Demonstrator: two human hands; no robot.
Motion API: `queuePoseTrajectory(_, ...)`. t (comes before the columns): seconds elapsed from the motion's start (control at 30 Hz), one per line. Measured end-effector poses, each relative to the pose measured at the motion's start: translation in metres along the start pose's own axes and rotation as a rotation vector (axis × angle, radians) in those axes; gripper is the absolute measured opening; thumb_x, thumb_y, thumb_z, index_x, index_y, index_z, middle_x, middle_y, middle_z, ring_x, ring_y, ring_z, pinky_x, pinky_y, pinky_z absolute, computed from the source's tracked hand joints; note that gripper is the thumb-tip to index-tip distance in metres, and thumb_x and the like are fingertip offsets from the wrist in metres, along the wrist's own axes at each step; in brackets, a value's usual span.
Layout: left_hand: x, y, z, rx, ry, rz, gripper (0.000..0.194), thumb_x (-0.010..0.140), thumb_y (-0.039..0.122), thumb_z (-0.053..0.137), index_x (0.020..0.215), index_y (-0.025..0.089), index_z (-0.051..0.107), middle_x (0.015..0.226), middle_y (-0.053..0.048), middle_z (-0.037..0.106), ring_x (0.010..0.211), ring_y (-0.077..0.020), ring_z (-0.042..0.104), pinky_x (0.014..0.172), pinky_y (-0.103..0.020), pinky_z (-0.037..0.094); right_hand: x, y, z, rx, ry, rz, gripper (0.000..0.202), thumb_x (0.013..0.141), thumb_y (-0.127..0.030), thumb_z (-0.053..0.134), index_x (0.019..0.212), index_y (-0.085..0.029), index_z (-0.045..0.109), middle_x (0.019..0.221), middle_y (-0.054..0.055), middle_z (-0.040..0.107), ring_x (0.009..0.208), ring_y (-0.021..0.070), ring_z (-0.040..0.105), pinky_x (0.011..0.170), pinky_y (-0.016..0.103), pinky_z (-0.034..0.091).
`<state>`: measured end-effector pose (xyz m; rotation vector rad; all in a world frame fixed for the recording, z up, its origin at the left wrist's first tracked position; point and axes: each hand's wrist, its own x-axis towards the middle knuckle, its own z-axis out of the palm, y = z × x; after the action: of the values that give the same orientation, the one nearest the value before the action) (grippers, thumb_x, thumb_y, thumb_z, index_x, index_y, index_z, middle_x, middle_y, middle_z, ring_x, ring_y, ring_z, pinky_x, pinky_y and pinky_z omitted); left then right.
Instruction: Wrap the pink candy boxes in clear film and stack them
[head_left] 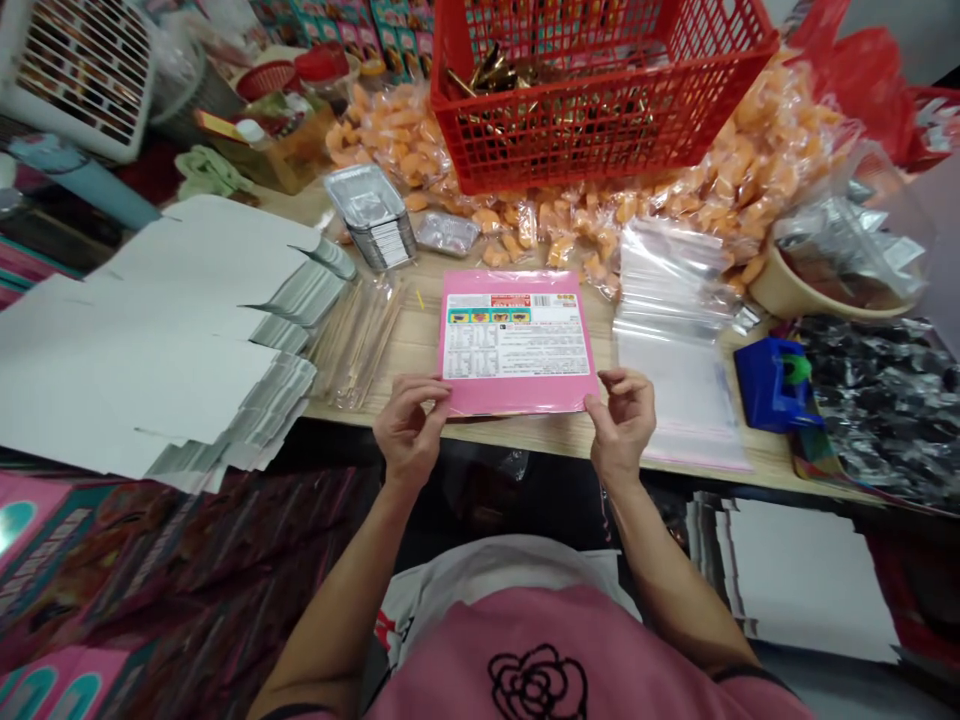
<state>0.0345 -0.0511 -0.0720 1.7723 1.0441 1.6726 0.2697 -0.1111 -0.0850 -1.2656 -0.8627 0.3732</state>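
A flat pink box point(517, 397) with a white printed label lies at the table's front edge, label side up. My left hand point(411, 425) pinches its near left corner between thumb and fingers. At the near right corner, my right hand point(622, 420) pinches it the same way. Left of the box lie thin wooden sticks in clear wrapping point(364, 345). To its right is a pile of clear plastic bags point(667, 360). Behind it stand a stack of foil trays point(371, 215) and a single wrapped foil tray point(448, 233).
A red crate point(562, 150) with gold-coloured pieces stands at the back among bagged orange pieces point(780, 150). White folded cardboard point(150, 330) is piled left. A blue tape dispenser point(772, 385), a tub point(817, 290) and black wrapped pieces point(885, 400) sit right. More white card point(810, 570) lies below.
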Motion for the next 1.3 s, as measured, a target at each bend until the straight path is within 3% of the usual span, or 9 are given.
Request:
queuePoseTrajectory(0.13, -0.007, 0.003, 0.009, 0.028, 0.098, -0.053, 0.012, 0.085, 0.015, 0.067, 0.077, 0.023, 0.071, 0.08, -0.002, 0.073, 0.093, -0.0222, 0.07, 0.086, -0.04, 0.056, -0.004, 0.002, 0.005, 0.072, 0.036, 0.13, 0.029, 0.076, -0.026, 0.066, 0.092, -0.026, 0.042, 0.101, 0.005, 0.059, 0.099, 0.0207, 0.063, 0.092, 0.039, 0.051)
queuePoseTrajectory(0.37, -0.013, 0.003, 0.017, -0.079, 0.236, -0.139, 0.019, 0.085, 0.015, 0.061, 0.077, 0.024, 0.077, 0.081, -0.002, 0.076, 0.093, -0.023, 0.073, 0.09, -0.042, 0.056, -0.007, 0.009, 0.015, 0.029, 0.126, 0.117, 0.01, 0.079, -0.024, 0.05, 0.087, -0.025, 0.045, 0.099, 0.007, 0.065, 0.098, 0.0216, 0.063, 0.088, 0.038, 0.051)
queuePoseTrajectory(0.53, -0.007, 0.003, -0.014, -0.071, 0.059, -0.235, 0.03, 0.086, 0.02, 0.052, 0.098, 0.023, 0.079, 0.106, -0.006, 0.078, 0.113, -0.0258, 0.07, 0.103, -0.043, 0.053, -0.014, 0.036, -0.014, -0.052, 0.079, 0.174, 0.018, 0.079, -0.026, 0.045, 0.094, -0.022, 0.055, 0.101, 0.008, 0.067, 0.1, 0.0232, 0.065, 0.098, 0.045, 0.05)
queuePoseTrajectory(0.67, -0.008, 0.027, -0.03, 0.285, -0.087, -0.006, 0.059, 0.089, 0.033, 0.056, 0.147, 0.02, 0.053, 0.151, -0.013, 0.054, 0.147, -0.0314, 0.043, 0.122, -0.053, 0.032, -0.02, 0.017, -0.034, -0.284, 0.079, -0.166, 0.04, 0.091, -0.03, 0.046, 0.128, -0.021, 0.056, 0.139, 0.016, 0.058, 0.135, 0.0301, 0.053, 0.116, 0.059, 0.035)
queuePoseTrajectory(0.77, -0.021, 0.048, -0.014, 0.611, -0.421, 0.253, 0.079, 0.086, 0.037, 0.065, 0.156, 0.013, 0.038, 0.161, -0.021, 0.036, 0.155, -0.0384, 0.023, 0.126, -0.064, 0.012, -0.032, -0.016, -0.023, -0.527, -0.286, -0.548, 0.057, 0.094, -0.033, 0.051, 0.149, -0.025, 0.042, 0.15, 0.015, 0.054, 0.149, 0.0338, 0.039, 0.124, 0.067, 0.007)
queuePoseTrajectory(0.83, -0.031, 0.055, 0.001, 0.709, -0.618, 0.345, 0.074, 0.088, 0.032, 0.061, 0.155, 0.011, 0.039, 0.158, -0.023, 0.039, 0.153, -0.0395, 0.028, 0.125, -0.067, 0.009, -0.042, -0.03, -0.01, -0.646, -0.517, -0.661, 0.064, 0.095, -0.034, 0.053, 0.156, -0.026, 0.034, 0.148, 0.013, 0.058, 0.147, 0.0325, 0.043, 0.125, 0.064, -0.004)
queuePoseTrajectory(0.9, -0.036, 0.054, 0.008, 0.773, -0.69, 0.364, 0.067, 0.09, 0.028, 0.057, 0.154, 0.013, 0.042, 0.156, -0.021, 0.043, 0.15, -0.039, 0.035, 0.125, -0.067, 0.009, -0.048, -0.033, -0.002, -0.734, -0.595, -0.677, 0.065, 0.097, -0.029, 0.052, 0.158, -0.028, 0.029, 0.147, 0.011, 0.059, 0.143, 0.0302, 0.05, 0.126, 0.061, -0.009)
queuePoseTrajectory(1.13, -0.033, 0.037, -0.021, 0.799, -0.609, 0.312, 0.073, 0.091, 0.024, 0.058, 0.159, 0.017, 0.032, 0.156, -0.019, 0.045, 0.147, -0.0355, 0.041, 0.126, -0.065, 0.013, -0.034, 0.002, -0.043, -0.774, -0.437, -0.633, 0.065, 0.095, -0.018, 0.053, 0.156, -0.031, 0.035, 0.146, 0.011, 0.06, 0.135, 0.0296, 0.058, 0.125, 0.066, 0.001)
queuePoseTrajectory(1.3, -0.047, -0.007, -0.046, 0.653, -0.334, -0.014, 0.108, 0.077, 0.055, 0.075, 0.161, 0.015, 0.021, 0.161, -0.027, 0.033, 0.151, -0.0416, 0.032, 0.124, -0.063, 0.021, -0.025, 0.04, -0.076, -0.635, -0.288, -0.289, 0.063, 0.093, -0.045, 0.062, 0.15, -0.022, 0.046, 0.137, 0.018, 0.065, 0.124, 0.0343, 0.065, 0.121, 0.07, 0.021)
